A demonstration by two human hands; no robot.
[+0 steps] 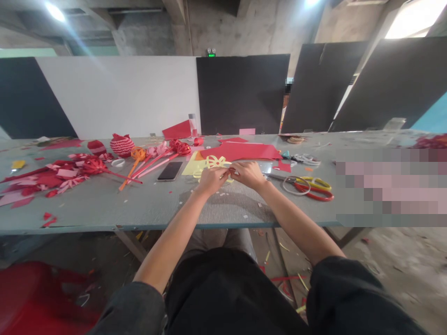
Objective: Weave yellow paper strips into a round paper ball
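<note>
Both hands meet over the table, pinching a pale yellow paper-strip flower (215,161) made of several loops. My left hand (212,179) is closed at its lower side, and my right hand (248,174) is closed with its fingertips against the left ones. The exact spot where they grip is hidden by the fingers. Behind the left hand lies a yellow paper sheet (190,165). A red paper sheet (240,151) lies just beyond the hands. Scissors with red and yellow handles (319,190) rest to the right of my right hand, with a roll of tape (296,185) over them.
A black phone (170,171) lies left of the hands. Further left are red and pink paper flowers (70,174) and an orange paper flower (138,154). A clear bottle (193,125) stands at the back. Paper scraps dot the table (139,209). A red stool (31,298) is below left.
</note>
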